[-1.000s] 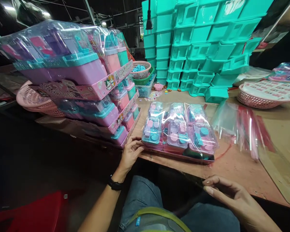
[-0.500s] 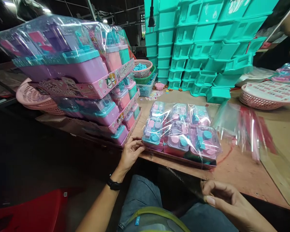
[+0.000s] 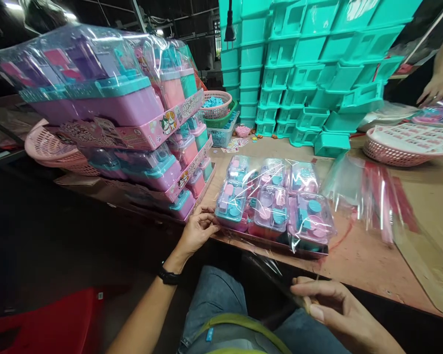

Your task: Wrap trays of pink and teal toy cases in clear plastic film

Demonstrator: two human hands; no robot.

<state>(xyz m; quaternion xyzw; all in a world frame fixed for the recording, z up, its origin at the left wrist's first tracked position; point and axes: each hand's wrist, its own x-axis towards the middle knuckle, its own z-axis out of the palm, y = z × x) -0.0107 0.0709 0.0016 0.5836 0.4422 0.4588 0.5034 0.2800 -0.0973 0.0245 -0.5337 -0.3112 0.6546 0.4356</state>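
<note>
Your left hand (image 3: 198,228) has its thumb and fingers closed on the front left corner of the tray (image 3: 276,242), with its clear film drawn over six lidded containers (image 3: 268,209) in two rows of three. The tray sits at the near edge of the tabletop (image 3: 372,265). Your right hand (image 3: 327,305), off the front edge above your lap, has thumb and fingertips pinched shut on the loose end of the clear film (image 3: 271,265), which runs down from the tray. Close by on your left, a tall stack of wrapped trays (image 3: 147,123) blocks that side, with a pink basket (image 3: 55,150) behind it. Teal bins (image 3: 310,73) wall off the back, and a black plug (image 3: 229,33) hangs before them. Small baskets (image 3: 216,110) stand between the bins and the stack. To the right of your tray lie flat clear bags (image 3: 371,196) with red strips; beyond them, printed sheets (image 3: 415,137) cover a shallow pink basket (image 3: 395,156). Another person's hand (image 3: 438,90) reaches in at the far right, well apart from yours.
</note>
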